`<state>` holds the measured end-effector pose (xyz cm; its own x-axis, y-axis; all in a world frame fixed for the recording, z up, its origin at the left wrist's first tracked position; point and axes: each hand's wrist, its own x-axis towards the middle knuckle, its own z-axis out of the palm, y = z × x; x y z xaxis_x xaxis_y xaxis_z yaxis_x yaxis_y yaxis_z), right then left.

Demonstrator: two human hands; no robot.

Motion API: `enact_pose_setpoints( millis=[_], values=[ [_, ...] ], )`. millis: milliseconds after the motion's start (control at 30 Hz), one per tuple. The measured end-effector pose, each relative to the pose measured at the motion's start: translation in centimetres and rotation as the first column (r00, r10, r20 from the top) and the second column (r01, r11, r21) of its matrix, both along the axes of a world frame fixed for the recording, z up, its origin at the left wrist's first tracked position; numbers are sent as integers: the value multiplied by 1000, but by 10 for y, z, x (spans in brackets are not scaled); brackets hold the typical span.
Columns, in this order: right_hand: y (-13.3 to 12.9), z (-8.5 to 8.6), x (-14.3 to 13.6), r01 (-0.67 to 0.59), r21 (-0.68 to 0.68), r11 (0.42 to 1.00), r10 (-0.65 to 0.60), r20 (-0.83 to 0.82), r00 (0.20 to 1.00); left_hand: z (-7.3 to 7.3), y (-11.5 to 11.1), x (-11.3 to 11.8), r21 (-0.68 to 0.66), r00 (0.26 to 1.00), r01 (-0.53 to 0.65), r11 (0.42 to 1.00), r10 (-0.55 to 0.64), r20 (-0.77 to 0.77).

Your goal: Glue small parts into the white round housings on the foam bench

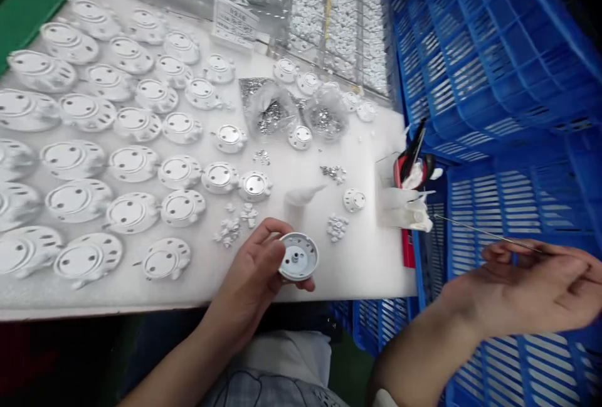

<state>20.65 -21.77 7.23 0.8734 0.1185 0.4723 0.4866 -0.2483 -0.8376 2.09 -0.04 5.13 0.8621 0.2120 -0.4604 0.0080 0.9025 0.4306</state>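
Note:
My left hand (261, 263) grips a round white plastic housing (308, 258) near the table's front edge. Its hollow side faces up, with a small dark-holed post in the middle. Off to the right, my right hand (540, 288) pinches a thin metal rod (484, 231). The rod's tip is close to a whitish, smeared container (404, 206) at the table's right edge; whether they touch I cannot tell. A translucent white bottle with a slanted nozzle (301, 197) stands just beyond the housing. Little white plastic pieces (337, 228) lie in a heap nearby.
Rows of white round assemblies (134, 162) cover the table's left side. Plastic bags of small metal parts (273, 112) lie at the middle. Behind them stands a clear compartment box (320, 31) of white pieces. Blue crates (470, 62) and red-handled pliers (414, 165) are at right.

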Motion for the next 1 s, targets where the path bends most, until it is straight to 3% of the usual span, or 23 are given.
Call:
enact_pose_setpoints(
  millis=[167,267,367,467,567,667,733,800,867,1000],
  values=[
    [5,-1,-5,79,-123,989,-59,163,985,2,0,-2,21,999,26,999,-26,-28],
    [8,-6,-7,245,-2,970,-227,367,902,4,-3,-1,45,997,-14,999,17,-69],
    [14,-9,-6,372,26,928,-349,414,841,6,-7,0,67,992,-62,996,69,-108],
    [19,-7,-8,377,-85,922,-319,381,868,6,-8,1,82,989,-70,994,80,-124],
    [23,-6,-19,367,2,930,-331,438,836,7,-9,1,92,988,-65,994,77,-131],
    [27,-10,-38,256,-8,967,-228,426,875,7,-8,0,85,989,-68,994,78,-127],
    [30,-16,-51,92,-170,981,-34,321,947,7,-5,0,77,991,-56,995,65,-118],
    [34,-21,-61,-91,-370,925,160,159,974,6,-3,0,73,995,-16,997,23,-100],
    [36,-26,-66,-228,-505,832,274,17,962,4,-1,0,71,997,15,997,-9,-80],
    [39,-33,-65,-281,-560,779,319,-32,947,-1,-4,-1,67,999,-31,997,34,-38]
  ],
)
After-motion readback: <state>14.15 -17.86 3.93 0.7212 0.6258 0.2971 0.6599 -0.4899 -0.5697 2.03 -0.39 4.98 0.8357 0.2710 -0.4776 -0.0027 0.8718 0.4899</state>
